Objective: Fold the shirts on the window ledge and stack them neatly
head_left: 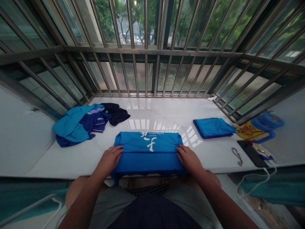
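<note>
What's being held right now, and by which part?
The left hand and right hand are on the blue garment with white lettering, at opposite ends of its folded flap's near edge; whether they pinch or just press can't be told.

Left hand (111, 159) and right hand (189, 158) are holding a blue shirt (148, 160) that's kinda drooping over the white sill's (214, 156) front edge.

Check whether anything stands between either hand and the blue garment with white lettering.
Nothing visible does: the left hand and the right hand both touch the blue garment directly, at its opposite sides.
</note>
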A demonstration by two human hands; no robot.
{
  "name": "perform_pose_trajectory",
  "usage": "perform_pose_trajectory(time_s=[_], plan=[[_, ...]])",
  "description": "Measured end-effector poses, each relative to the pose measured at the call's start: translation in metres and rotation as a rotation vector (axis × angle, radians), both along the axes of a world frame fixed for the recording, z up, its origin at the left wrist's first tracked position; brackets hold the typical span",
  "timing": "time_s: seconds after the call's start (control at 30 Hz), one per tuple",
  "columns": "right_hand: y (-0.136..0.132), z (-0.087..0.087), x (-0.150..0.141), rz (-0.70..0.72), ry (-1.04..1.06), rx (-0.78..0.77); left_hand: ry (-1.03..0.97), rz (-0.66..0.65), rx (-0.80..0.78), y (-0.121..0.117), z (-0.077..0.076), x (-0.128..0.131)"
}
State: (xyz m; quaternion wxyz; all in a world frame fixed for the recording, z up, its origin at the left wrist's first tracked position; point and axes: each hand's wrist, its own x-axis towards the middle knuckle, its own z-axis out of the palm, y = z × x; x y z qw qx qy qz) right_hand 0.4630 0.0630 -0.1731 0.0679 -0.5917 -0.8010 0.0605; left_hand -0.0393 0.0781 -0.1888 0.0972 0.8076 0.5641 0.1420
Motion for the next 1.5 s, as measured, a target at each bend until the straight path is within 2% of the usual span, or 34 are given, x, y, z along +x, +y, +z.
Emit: perform_pose_trajectory(time_s=[0.1, 0.23, 0.37, 0.47, 0.63, 0.8, 0.9, 1.0, 1.07, 1.13, 1.23, 1.33, 1.4, 1.5], plan=[[0.010, 0.013, -0.002, -0.027, 0.005, 0.026, 0.039, 0.036, -0.032, 0.016, 0.019, 0.004], [0.054, 0.033, -0.010, -0.042, 0.005, 0.042, 0.114, 0.125, -0.062, 0.070, 0.042, 0.014], [0.101, 0.039, -0.017, 0.011, -0.034, -0.097, 0.238, 0.113, -0.262, 0.126, 0.049, 0.019], [0.123, 0.038, -0.017, 0.028, -0.074, -0.222, 0.252, 0.061, -0.359, 0.154, 0.052, 0.015], [0.146, 0.043, -0.011, 0.066, -0.070, -0.258, 0.184, -0.041, -0.403, 0.178, 0.060, 0.004], [0.170, 0.060, -0.006, 0.018, -0.026, -0.158, 0.072, -0.043, -0.293, 0.199, 0.079, 0.003], [0.178, 0.074, -0.002, -0.023, -0.002, -0.087, 0.028, -0.023, -0.214, 0.203, 0.095, 0.006], [0.167, 0.083, 0.002, -0.041, 0.027, -0.019, -0.022, -0.036, -0.076, 0.185, 0.104, 0.005], [0.146, 0.081, 0.006, -0.017, 0.058, 0.026, -0.034, -0.088, -0.002, 0.160, 0.100, 0.003], [0.117, 0.069, 0.012, 0.041, 0.080, 0.056, -0.002, -0.132, 0.001, 0.126, 0.087, -0.002], [0.065, 0.040, 0.023, 0.141, 0.058, 0.027, 0.075, -0.108, -0.067, 0.070, 0.055, -0.010], [0.014, 0.011, 0.030, 0.149, 0.049, 0.019, 0.073, 0.033, -0.060, 0.017, 0.028, -0.012], [-0.015, -0.003, 0.027, 0.072, 0.073, 0.073, 0.047, 0.174, -0.039, -0.013, 0.017, -0.006], [-0.049, -0.016, 0.007, -0.103, 0.112, 0.135, 0.041, 0.358, -0.107, -0.046, 0.010, 0.012]])
